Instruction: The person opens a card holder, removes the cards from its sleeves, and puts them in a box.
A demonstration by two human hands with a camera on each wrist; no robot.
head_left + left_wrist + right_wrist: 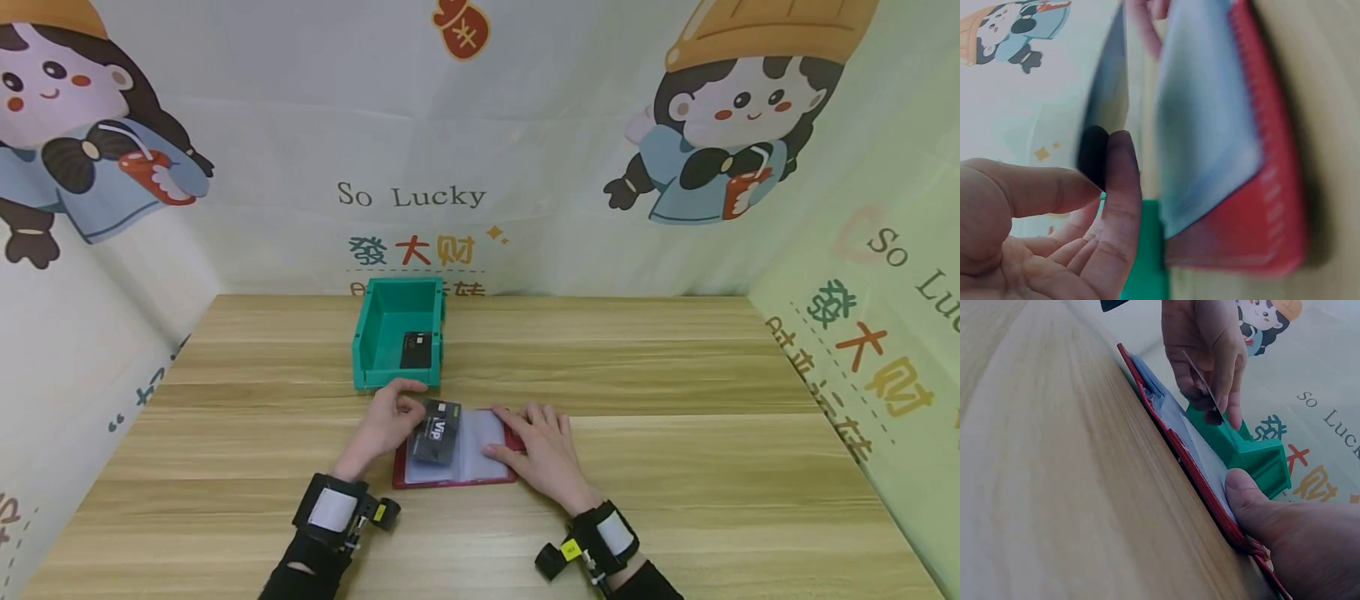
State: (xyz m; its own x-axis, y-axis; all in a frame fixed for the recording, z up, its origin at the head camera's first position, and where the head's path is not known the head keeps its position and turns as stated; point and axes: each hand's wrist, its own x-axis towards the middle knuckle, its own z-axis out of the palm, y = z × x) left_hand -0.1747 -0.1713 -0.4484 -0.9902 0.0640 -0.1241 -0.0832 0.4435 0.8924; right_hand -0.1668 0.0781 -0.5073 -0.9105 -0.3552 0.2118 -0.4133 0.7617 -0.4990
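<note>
A dark VIP card is pinched between the thumb and index finger of my left hand. It is held above the left side of an open card holder with a red cover and clear plastic sleeves. In the left wrist view the card stands apart from the sleeves. My right hand rests on the holder's right edge, its thumb on the sleeve in the right wrist view. Some of the right fingers' undersides are hidden.
Just beyond the card holder stands a green open-front bin with a black card inside. The wooden table reaches back to a printed cloth backdrop, which also hangs along both sides.
</note>
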